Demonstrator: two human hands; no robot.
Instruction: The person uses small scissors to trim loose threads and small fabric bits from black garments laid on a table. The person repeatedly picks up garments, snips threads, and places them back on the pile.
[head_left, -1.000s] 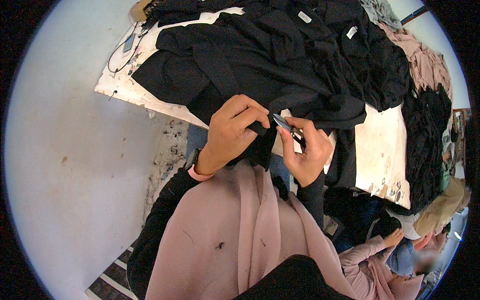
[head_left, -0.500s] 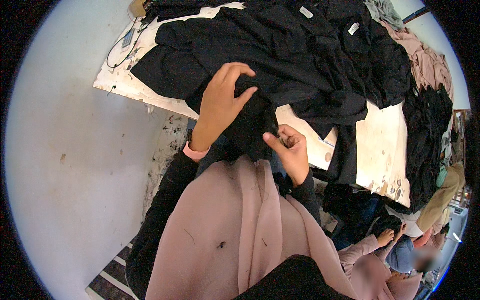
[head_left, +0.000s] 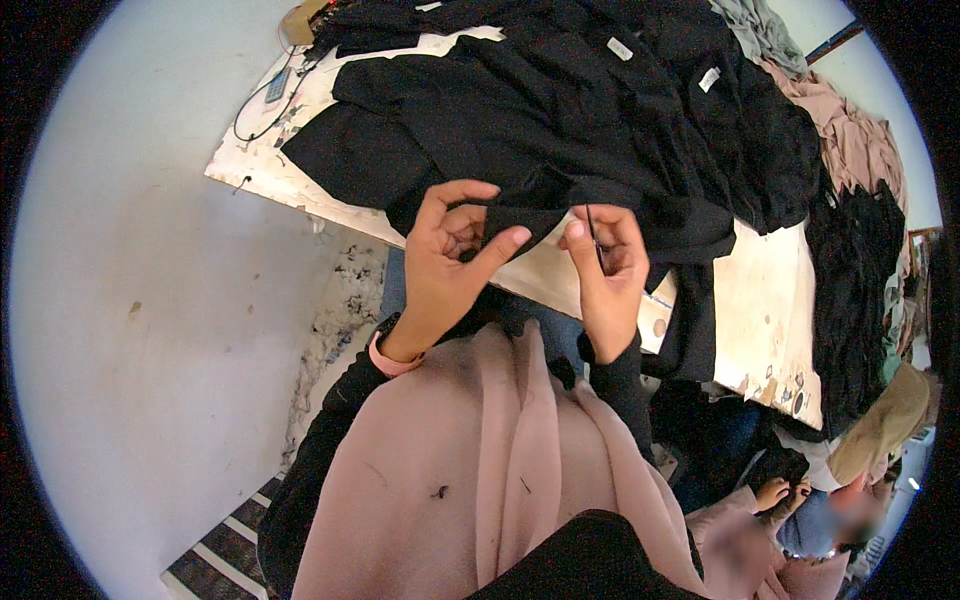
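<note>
So the black strip of cloth [head_left: 525,222] is sitting right around the middle of the frame, stretching between both hands just over the near edge of the table. The left hand [head_left: 460,240] is holding its left end, with the thumb lying along the cloth, the index finger arching out a bit and the other fingers curling in, so it's only partly closed. The right hand [head_left: 605,255] is closing thumb against fingers around a slim dark tool [head_left: 595,232] that's pointing up; can't tell if those fingertips are pinching the cloth too. A pink band [head_left: 390,358] is circling the left wrist. Past the hands, a big heap of black garments [head_left: 520,110] is covering most of the pale, scuffed table [head_left: 765,300], with a couple of white labels showing near the top. Over at upper left, a small bluish gadget [head_left: 277,85] is lying by a looping black cable [head_left: 240,130]. Pink fabric [head_left: 840,120] is piling up at upper right, sheer pink cloth [head_left: 420,450] is draping over the wearer's front, and a co-worker's hands [head_left: 775,493] are showing at lower right.
</note>
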